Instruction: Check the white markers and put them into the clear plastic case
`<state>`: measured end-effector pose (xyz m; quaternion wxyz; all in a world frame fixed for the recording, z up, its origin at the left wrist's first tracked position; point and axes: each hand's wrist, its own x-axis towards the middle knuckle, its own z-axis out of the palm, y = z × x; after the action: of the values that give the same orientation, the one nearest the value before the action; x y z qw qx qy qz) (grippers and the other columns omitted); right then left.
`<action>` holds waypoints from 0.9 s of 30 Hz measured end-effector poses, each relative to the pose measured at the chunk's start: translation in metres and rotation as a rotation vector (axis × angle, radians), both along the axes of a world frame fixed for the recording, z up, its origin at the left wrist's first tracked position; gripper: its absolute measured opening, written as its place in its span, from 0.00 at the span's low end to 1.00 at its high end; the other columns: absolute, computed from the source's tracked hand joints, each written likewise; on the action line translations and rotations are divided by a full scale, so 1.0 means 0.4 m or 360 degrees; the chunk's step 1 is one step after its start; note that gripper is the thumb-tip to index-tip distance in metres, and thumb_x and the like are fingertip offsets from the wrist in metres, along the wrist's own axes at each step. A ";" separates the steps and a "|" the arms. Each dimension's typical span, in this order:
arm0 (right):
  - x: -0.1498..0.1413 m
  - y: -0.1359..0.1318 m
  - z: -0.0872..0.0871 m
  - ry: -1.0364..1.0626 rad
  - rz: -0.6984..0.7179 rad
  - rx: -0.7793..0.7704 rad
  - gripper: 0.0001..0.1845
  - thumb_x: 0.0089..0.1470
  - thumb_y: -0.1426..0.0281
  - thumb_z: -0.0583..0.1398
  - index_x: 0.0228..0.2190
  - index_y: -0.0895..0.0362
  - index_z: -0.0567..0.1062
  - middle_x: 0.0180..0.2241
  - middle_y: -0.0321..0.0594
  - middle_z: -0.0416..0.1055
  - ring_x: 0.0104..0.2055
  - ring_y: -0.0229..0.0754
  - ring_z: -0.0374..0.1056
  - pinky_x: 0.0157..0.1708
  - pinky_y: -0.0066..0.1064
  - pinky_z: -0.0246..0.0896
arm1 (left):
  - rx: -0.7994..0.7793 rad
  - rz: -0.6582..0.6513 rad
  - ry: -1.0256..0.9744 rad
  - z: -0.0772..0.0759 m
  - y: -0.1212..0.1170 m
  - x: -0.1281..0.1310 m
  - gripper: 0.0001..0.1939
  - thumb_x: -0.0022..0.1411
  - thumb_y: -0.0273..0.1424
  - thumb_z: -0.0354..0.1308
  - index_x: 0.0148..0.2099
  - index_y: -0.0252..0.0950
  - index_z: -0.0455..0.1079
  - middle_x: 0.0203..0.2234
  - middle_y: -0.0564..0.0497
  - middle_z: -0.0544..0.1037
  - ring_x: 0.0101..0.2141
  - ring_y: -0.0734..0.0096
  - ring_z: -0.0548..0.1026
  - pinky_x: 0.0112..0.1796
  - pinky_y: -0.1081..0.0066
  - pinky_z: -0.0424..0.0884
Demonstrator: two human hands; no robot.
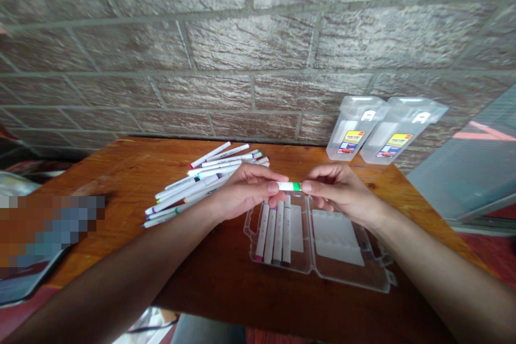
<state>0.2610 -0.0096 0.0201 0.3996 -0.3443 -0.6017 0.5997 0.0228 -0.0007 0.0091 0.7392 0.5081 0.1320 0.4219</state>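
A white marker with a green band (288, 186) is held level between both hands, above an opened clear plastic case (312, 271). My left hand (250, 189) pinches its white left part between thumb and fingers. At the green end, the thumb and fingertips of my right hand (342, 189) close on the tip. Several white markers (278, 234) lie side by side in the left half of the case, and a white sheet (336, 236) shows in the right half. Left of my hands is a loose pile of white markers (205, 177) with coloured ends, partly hidden by my left hand.
Two clear containers (349, 129) with yellow and blue labels stand at the back right of the wooden table (108, 172), against the stone-block wall (242, 43). A dark flat device (36, 274), partly pixelated, is at the left edge.
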 end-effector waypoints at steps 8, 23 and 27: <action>-0.002 -0.001 0.003 0.0009 -0.0014 0.0012 0.15 0.47 0.61 0.77 0.25 0.58 0.82 0.14 0.31 0.71 0.13 0.27 0.57 0.12 0.19 0.47 | -0.0056 -0.0059 0.0006 -0.009 0.010 -0.005 0.11 0.61 0.37 0.74 0.43 0.37 0.86 0.28 0.43 0.86 0.25 0.73 0.80 0.29 0.74 0.74; -0.001 -0.003 0.008 -0.0044 -0.0056 0.0008 0.17 0.47 0.59 0.77 0.24 0.58 0.81 0.14 0.31 0.70 0.12 0.27 0.56 0.11 0.20 0.46 | 0.0057 0.0112 0.0112 -0.012 0.007 0.003 0.14 0.50 0.30 0.80 0.41 0.39 0.86 0.24 0.49 0.84 0.22 0.76 0.78 0.25 0.77 0.73; -0.003 -0.003 0.007 -0.0033 -0.0049 0.0007 0.16 0.46 0.60 0.78 0.24 0.58 0.82 0.14 0.31 0.70 0.12 0.27 0.57 0.11 0.19 0.47 | 0.0025 0.0144 0.0175 -0.016 0.008 0.000 0.16 0.48 0.31 0.81 0.40 0.37 0.86 0.26 0.48 0.85 0.22 0.75 0.78 0.26 0.75 0.74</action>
<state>0.2598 -0.0107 0.0229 0.4034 -0.3590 -0.6017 0.5886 0.0229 0.0027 0.0027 0.7069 0.5299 0.1919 0.4274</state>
